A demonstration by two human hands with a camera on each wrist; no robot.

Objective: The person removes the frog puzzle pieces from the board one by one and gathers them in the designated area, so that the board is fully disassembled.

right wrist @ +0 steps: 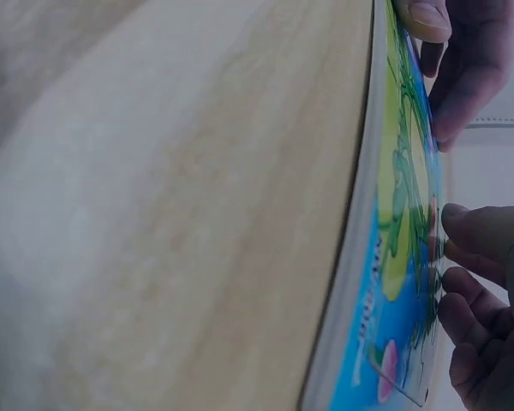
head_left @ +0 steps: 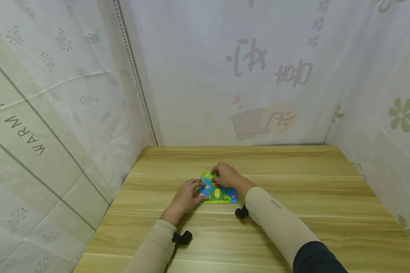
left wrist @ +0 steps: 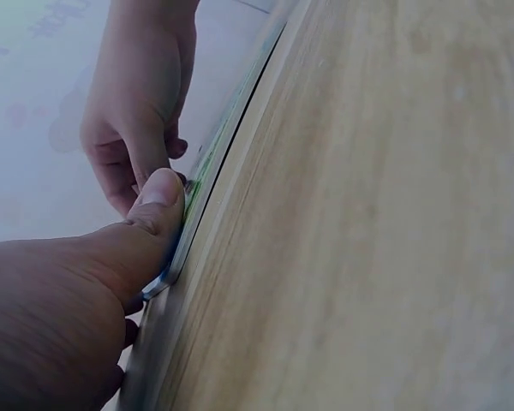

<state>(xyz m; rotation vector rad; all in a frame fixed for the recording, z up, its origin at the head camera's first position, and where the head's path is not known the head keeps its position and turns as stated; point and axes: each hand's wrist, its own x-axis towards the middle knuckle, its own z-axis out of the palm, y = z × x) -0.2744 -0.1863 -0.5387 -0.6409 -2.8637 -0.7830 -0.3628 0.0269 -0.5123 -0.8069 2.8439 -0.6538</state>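
A flat picture board (head_left: 218, 195) with a green frog, blue water and pink flowers lies on the wooden table, probably a puzzle. At its left edge rests my left hand (head_left: 186, 195), fingers spread, thumb over the lower left corner. In the left wrist view that thumb (left wrist: 158, 201) presses on the board's rim. My right hand (head_left: 227, 176) reaches over the upper part, by the frog's head and red mouth. The right wrist view shows its curled fingers and thumb (right wrist: 467, 227) at the board's surface; I cannot tell whether they pinch a piece.
The wooden table (head_left: 294, 201) extends around the board on every side. Patterned fabric (head_left: 198, 76) hangs behind the table and along both sides. Each forearm wears a beige sleeve, with a black wrist camera mount (head_left: 182, 238) on the left one.
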